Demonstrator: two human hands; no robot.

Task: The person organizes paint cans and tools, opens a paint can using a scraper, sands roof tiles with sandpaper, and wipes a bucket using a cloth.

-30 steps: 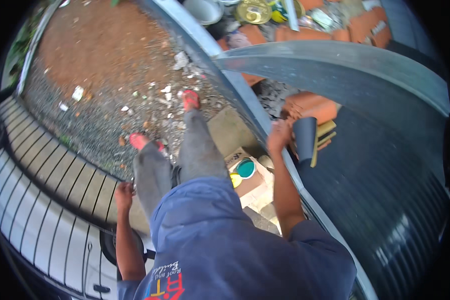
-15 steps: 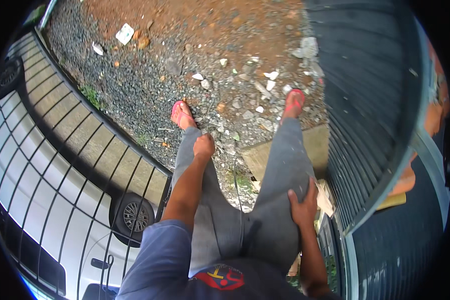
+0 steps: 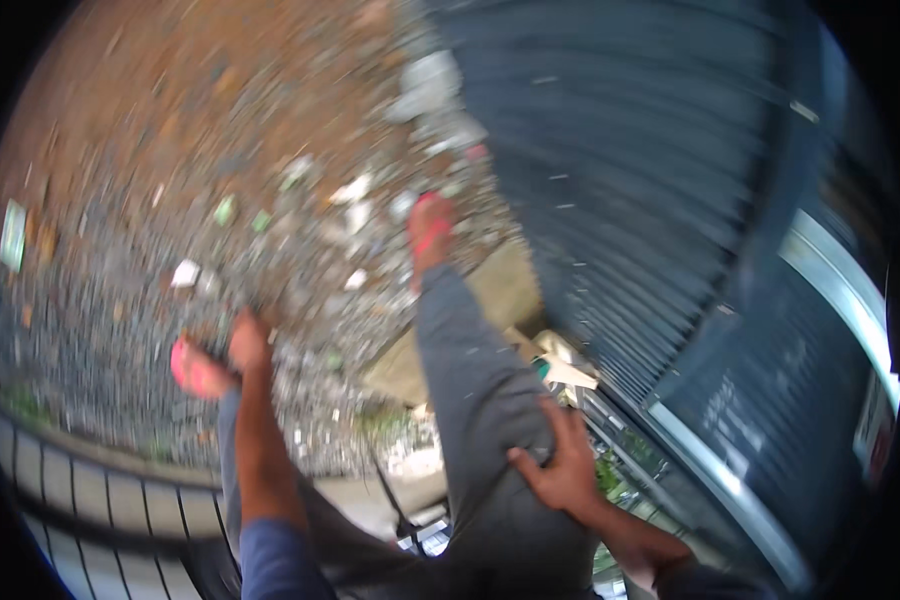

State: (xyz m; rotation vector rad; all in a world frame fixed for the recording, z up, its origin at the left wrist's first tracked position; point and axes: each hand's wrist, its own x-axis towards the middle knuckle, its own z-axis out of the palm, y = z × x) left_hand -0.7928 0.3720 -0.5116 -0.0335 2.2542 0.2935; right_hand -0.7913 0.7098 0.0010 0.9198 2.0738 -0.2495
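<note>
My right hand [image 3: 564, 470] rests on the upper leg of my grey trousers [image 3: 480, 365], its fingers spread over the cloth, holding nothing. My left hand [image 3: 251, 342] reaches forward over the lower left leg, close to my left foot in a red flip-flop [image 3: 196, 370]. Motion smears its fingers, so their pose and anything in them cannot be made out. My right foot, in the other red flip-flop [image 3: 431, 222], is planted farther ahead on the stony ground.
A dark corrugated metal sheet wall [image 3: 630, 170] rises on the right. Beside it lies a concrete slab [image 3: 510, 285]. Black fence bars [image 3: 120, 520] run along the lower left. Gravel, brown dirt and white rubble [image 3: 355, 200] cover the ground ahead.
The view has swung to the right, bringing more of the metal wall in and pushing the fence and car down and left. My left hand has come nearer my left foot.
</note>
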